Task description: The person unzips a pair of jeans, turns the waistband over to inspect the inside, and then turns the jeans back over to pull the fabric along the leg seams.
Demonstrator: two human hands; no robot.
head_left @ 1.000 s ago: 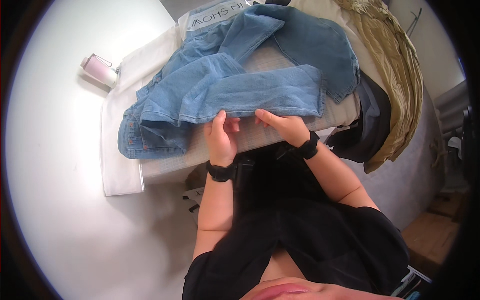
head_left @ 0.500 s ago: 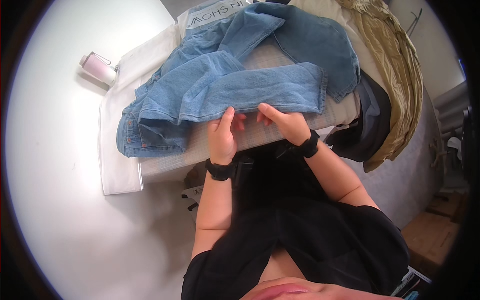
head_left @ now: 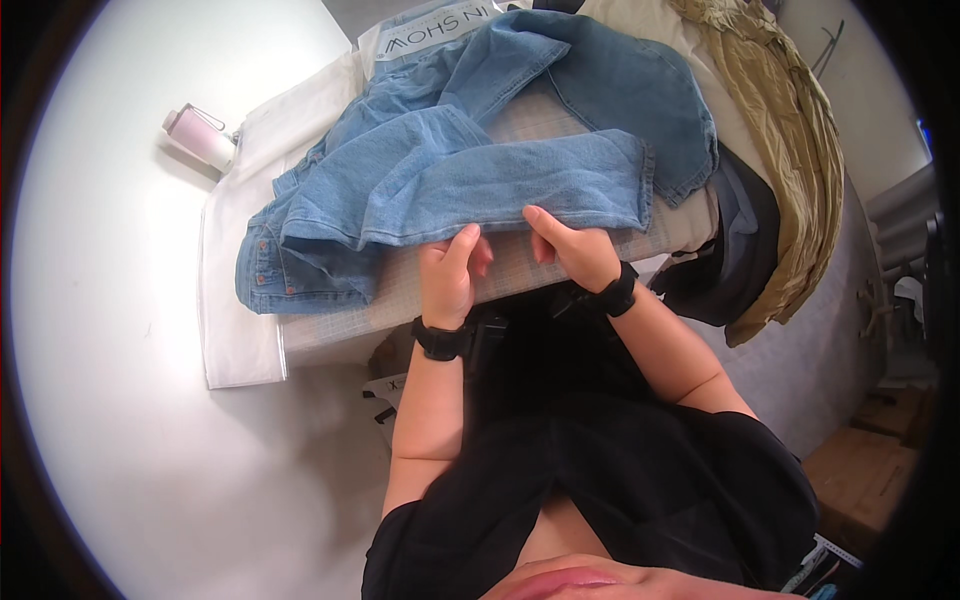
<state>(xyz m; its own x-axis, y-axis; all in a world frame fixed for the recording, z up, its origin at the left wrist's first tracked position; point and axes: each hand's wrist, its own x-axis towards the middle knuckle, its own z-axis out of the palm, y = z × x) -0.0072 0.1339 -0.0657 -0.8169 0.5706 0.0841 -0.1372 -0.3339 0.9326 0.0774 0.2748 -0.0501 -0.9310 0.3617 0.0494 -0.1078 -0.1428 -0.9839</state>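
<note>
A pair of blue jeans (head_left: 520, 180) lies spread on a pale checked padded surface (head_left: 330, 325), its waist part with copper rivets at the left. One leg runs across the front, its hem at the right. Along this leg's near edge, my left hand (head_left: 450, 280) has its thumb over the denim and its fingers curled below. To its right, my right hand (head_left: 580, 255) grips the same edge, thumb on top and fingers bent underneath. Fabric hides some fingertips. Both wrists wear black bands.
A pink and white bottle (head_left: 200, 138) stands left, beside white cloth or plastic sheeting (head_left: 240, 340). A printed white bag (head_left: 435, 38) lies behind the jeans. At the right hang dark garments (head_left: 735, 250) and a crinkled olive-tan garment (head_left: 790, 180). Cardboard boxes (head_left: 860, 470) sit low at right.
Both thumbs have shifted slightly, the left one a little down and to the right. My right fingers have curled further under the edge. The jeans lie almost the same.
</note>
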